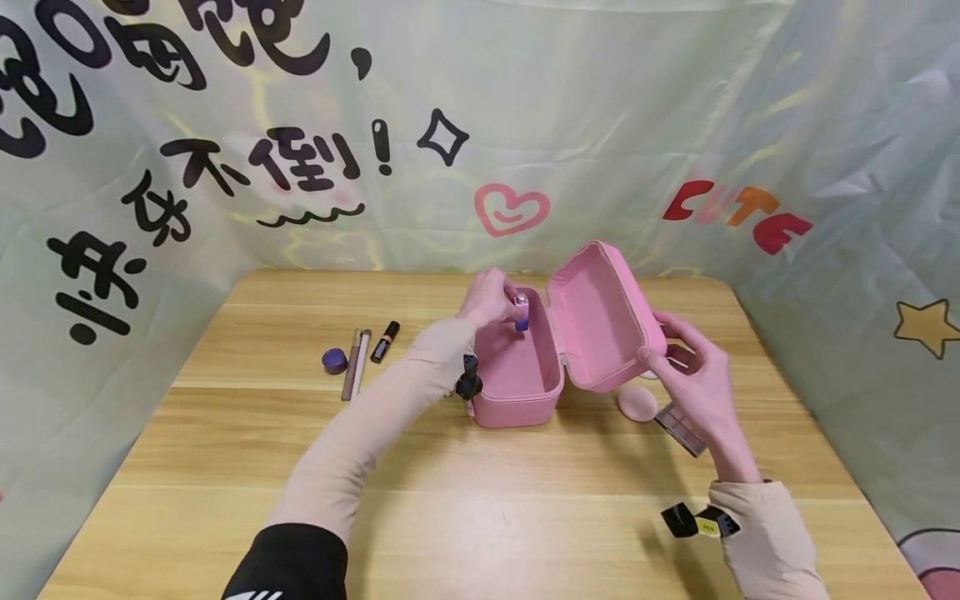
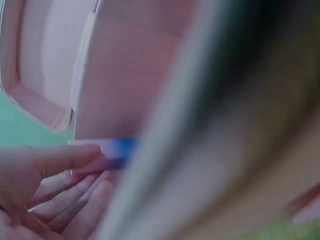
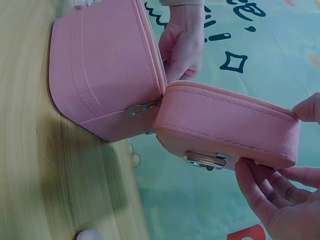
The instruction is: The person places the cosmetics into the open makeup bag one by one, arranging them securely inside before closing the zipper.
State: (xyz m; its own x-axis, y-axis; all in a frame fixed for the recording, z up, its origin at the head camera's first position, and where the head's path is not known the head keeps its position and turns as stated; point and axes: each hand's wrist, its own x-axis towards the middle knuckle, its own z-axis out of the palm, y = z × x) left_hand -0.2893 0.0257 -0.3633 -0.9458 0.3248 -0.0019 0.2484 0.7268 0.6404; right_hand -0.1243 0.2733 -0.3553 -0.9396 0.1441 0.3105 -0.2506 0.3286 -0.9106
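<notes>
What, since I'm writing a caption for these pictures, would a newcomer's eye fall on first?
Probably the open pink case near the middle of the wooden table, its lid held by the right hand. Next, the left hand, pinching a small pink-and-blue item at the case's far end. Behind the table, big black writing on the pale cloth also stands out.

You had the pink stitched case (image 1: pixel 517 408) upright on the wooden table (image 1: pixel 480 521), zip undone, with its lid (image 1: pixel 600 321) swung open toward your right, tilted and joined along one edge. You held the small pink container (image 1: pixel 522 311), blue-purple end downward, at the far end of the compartment; contact with the wall was indeterminable.
</notes>
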